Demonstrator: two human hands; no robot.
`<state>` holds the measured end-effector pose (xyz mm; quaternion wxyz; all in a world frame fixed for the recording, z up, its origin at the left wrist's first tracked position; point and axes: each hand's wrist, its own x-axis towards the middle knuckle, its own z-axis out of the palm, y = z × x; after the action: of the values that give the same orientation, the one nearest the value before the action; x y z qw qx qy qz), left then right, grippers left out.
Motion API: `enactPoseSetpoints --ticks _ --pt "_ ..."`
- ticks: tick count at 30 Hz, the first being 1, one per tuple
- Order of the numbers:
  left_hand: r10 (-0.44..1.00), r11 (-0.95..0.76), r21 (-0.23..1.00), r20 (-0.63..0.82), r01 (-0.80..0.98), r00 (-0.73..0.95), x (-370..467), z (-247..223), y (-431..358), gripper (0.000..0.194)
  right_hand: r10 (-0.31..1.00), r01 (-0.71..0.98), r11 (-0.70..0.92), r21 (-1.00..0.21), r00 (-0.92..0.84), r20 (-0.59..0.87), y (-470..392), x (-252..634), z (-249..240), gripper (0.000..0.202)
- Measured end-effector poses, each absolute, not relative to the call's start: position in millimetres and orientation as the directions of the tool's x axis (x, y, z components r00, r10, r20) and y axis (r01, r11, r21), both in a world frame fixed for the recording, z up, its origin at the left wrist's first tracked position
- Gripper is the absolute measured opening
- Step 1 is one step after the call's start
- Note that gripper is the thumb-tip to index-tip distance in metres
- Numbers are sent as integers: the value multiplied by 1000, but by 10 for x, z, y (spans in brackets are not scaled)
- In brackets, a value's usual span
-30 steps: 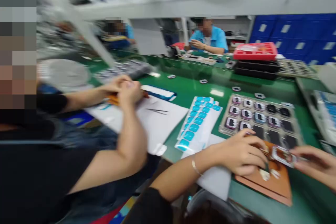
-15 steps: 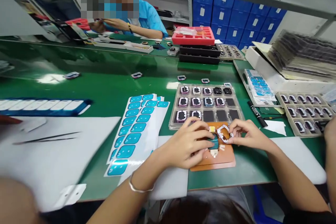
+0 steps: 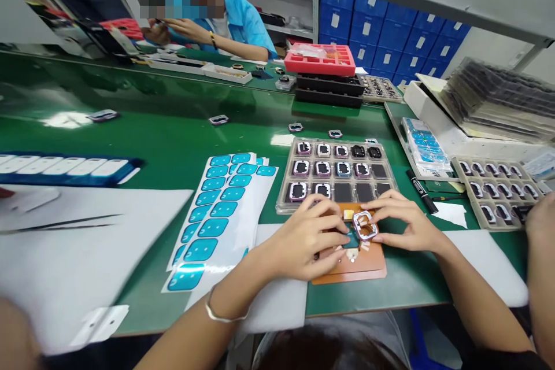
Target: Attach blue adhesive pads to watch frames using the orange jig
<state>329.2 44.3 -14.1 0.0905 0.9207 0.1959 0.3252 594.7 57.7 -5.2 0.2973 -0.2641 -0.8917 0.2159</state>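
My left hand [image 3: 306, 238] lies over the left part of an orange fixture plate [image 3: 372, 264], fingers curled and fingertips on a teal piece [image 3: 352, 238] set in it. What lies under the palm is hidden. With thumb and fingers, my right hand [image 3: 410, 224] holds a silver-purple watch case frame [image 3: 365, 226] tilted above the plate. Just behind the hands is a clear-edged tray [image 3: 284, 199] with several watch case frames and two black ones in its pockets. A yellow bit [image 3: 348, 215] and small white pieces [image 3: 352, 254] are on the plate.
Sheets of teal stickers [image 3: 202, 248] lie left. A marker [image 3: 421, 191], a second parts tray [image 3: 491, 191] and a white box [image 3: 418, 101] stand right. Loose frames [image 3: 218, 119] lie behind. A co-worker [image 3: 247, 23] sits opposite; others' arms show at both sides.
The watch case frame has moved slightly left and turned, now nearer the teal piece. My right fingers have spread wider around it. My left hand stays on the plate.
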Motion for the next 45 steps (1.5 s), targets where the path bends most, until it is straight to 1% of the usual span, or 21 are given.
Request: enactPoseSetpoints --ticks 2,3,6,9,12,15,19,21,24,26,29,31,32,34,38,39,40,41,43,45 --pt "459 -889 308 620 340 637 3286 -145 448 15 577 332 795 -508 -672 464 548 5890 -76 18" --pt "484 -874 318 635 367 602 3279 -147 452 17 568 331 806 -490 -663 487 528 5857 -89 18" --pt "551 -830 333 606 447 573 3254 -154 465 38 560 351 823 -447 -633 534 457 5756 -124 16" --pt "587 -806 328 547 493 597 3247 -167 468 48 547 373 836 -403 -624 557 401 5691 -147 17" --pt "608 -791 334 514 512 605 3257 -180 463 49 539 378 842 -385 -627 562 377 5675 -155 17" --pt "620 -784 350 492 513 611 3259 -190 467 47 551 387 834 -393 -628 549 375 5679 -164 16" --pt "647 -762 378 405 526 646 3256 -199 486 45 559 402 828 -391 -641 525 384 5681 -184 13" --pt "664 -746 408 392 526 637 3271 -203 489 46 558 396 828 -396 -647 520 392 5680 -193 14" --pt "684 -724 510 443 464 579 3326 -214 472 49 605 396 793 -463 -603 519 401 5671 -223 24" --pt "669 -732 541 455 414 588 3369 -230 451 59 671 397 736 -548 -535 514 405 5658 -262 35" --pt "635 -760 496 432 420 640 3403 -274 431 80 749 307 639 -706 -460 478 410 5631 -336 48" --pt "622 -780 441 468 444 627 3401 -311 433 81 784 224 565 -794 -444 434 410 5615 -378 51" --pt "608 -794 407 505 452 613 3396 -326 437 79 801 193 527 -827 -437 409 408 5610 -394 51" --pt "554 -829 321 592 459 586 3387 -342 447 68 835 153 449 -880 -423 352 406 5612 -415 52" --pt "405 -885 159 725 437 557 3394 -311 456 36 888 112 342 -933 -364 281 502 5710 -400 54" --pt "379 -894 142 746 425 548 3398 -298 456 31 904 126 339 -932 -317 286 572 5762 -380 53" --pt "360 -902 135 759 410 542 3401 -284 455 26 920 190 352 -916 -252 301 665 5822 -351 52" --pt "350 -908 138 766 395 539 3403 -273 453 23 928 299 367 -881 -184 324 781 5888 -313 50" --pt "357 -914 165 761 371 542 3401 -255 451 19 921 555 361 -750 -84 381 1061 6018 -218 49" --pt "377 -914 192 728 358 572 3391 -243 449 19 913 725 319 -611 -64 402 1366 6118 -122 48"
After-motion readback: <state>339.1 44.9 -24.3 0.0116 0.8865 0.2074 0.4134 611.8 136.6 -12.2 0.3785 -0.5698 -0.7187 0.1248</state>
